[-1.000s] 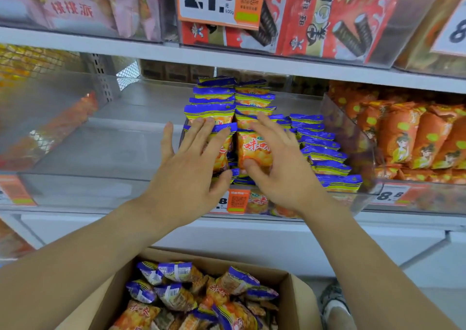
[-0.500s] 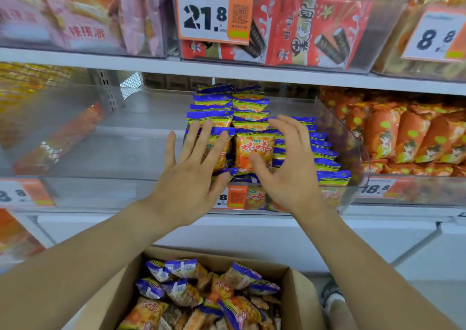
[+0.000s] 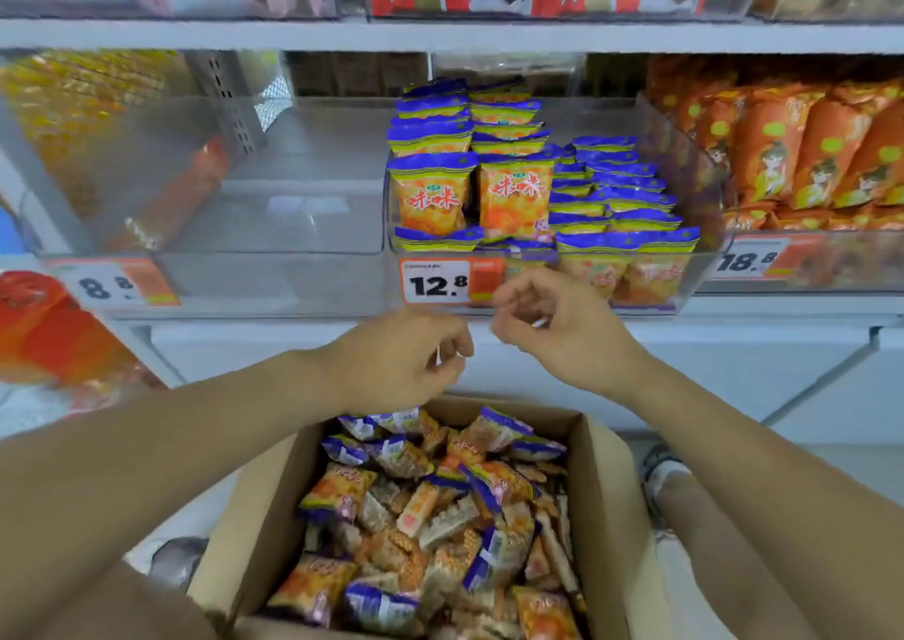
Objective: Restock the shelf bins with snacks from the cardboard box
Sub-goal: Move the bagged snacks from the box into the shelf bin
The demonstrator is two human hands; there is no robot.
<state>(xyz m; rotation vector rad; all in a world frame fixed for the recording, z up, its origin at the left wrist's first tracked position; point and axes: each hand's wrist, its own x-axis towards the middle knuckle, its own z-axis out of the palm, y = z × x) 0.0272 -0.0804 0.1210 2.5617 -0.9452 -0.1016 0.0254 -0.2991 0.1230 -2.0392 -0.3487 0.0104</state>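
left hand [image 3: 401, 360] blurred, fingers [image 3: 452, 356] loosely curled, cardboard box [image 3: 606, 502] cut off

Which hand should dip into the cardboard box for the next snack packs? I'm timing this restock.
Probably the left hand: it hangs empty, fingers loosely curled, right above the brown cardboard box of blue-and-orange snack packets. The right hand, also empty, sits higher by the shelf edge.

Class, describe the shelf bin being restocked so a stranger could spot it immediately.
Find the middle shelf. The clear bin at its centre holds blue-topped orange snack packets and carries the 12.8 price tag; the left neighbour shows 8.8, the right 18.8.
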